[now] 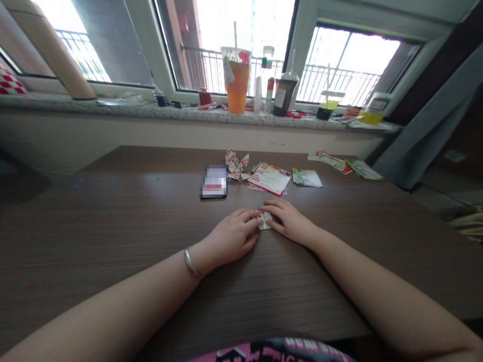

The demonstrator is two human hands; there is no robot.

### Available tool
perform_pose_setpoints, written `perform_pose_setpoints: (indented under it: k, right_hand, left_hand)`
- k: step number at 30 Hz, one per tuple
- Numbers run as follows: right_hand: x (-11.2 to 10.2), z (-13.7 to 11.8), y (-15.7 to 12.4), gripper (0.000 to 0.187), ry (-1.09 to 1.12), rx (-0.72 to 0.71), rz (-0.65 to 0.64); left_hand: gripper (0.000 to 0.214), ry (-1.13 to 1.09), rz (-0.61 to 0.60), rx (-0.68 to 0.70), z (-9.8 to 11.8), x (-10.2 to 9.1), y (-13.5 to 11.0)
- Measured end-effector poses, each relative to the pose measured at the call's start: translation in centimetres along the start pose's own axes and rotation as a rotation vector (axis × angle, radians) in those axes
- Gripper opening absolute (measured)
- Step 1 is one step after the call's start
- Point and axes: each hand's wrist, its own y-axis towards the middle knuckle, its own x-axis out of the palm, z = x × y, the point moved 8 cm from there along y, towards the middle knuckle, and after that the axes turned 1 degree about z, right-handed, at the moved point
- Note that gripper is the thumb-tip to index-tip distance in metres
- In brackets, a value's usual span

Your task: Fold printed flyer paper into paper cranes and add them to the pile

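Observation:
A small piece of folded paper (265, 221), white with red print, lies on the brown table between my hands. My left hand (238, 234), with a silver bangle at the wrist, holds its left edge, fingertips partly covering it. From the other side, the fingers of my right hand (286, 218) hold the right edge down. Just beyond is a stack of printed paper sheets (270, 178) with red borders. Several folded paper pieces (237, 165) with red stripes sit behind a phone (214, 182), whose screen is lit and blurred.
A small pile of green and white papers (307, 178) lies right of the stack, with more printed papers (334, 162) at the far right. On the windowsill (181, 113) stand an orange drink cup (237, 83), a dark drink cup (285, 94) and several small bottles and pens.

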Motion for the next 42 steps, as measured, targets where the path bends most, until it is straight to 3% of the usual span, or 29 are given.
perform_pose_setpoints:
  k: [12, 24, 34, 38, 42]
  right_hand:
    - [0.3, -0.6, -0.1, 0.04, -0.099, 0.015, -0.056]
    - [0.3, -1.4, -0.2, 0.041, -0.116, -0.051, -0.056]
    - [0.2, -1.1, -0.2, 0.043, 0.02, 0.023, -0.018]
    - [0.1, -1.3, -0.3, 0.047, 0.017, -0.001, -0.01]
    - [0.0, -1.6, -0.3, 0.037, 0.003, -0.025, -0.053]
  left_hand:
    - [0.054, 0.223, -0.026, -0.18, -0.8, 1.0, -0.6]
    - [0.065, 0.232, -0.117, -0.256, -2.1, 1.8, -0.6]
    - [0.064, 0.164, -0.119, -0.289, -3.9, 2.6, -0.5]
    - [0.059, 0.108, -0.097, -0.334, -4.7, 2.1, -0.1]
    - [0.05, 0.062, -0.052, -0.373, -5.0, 1.0, 0.2]
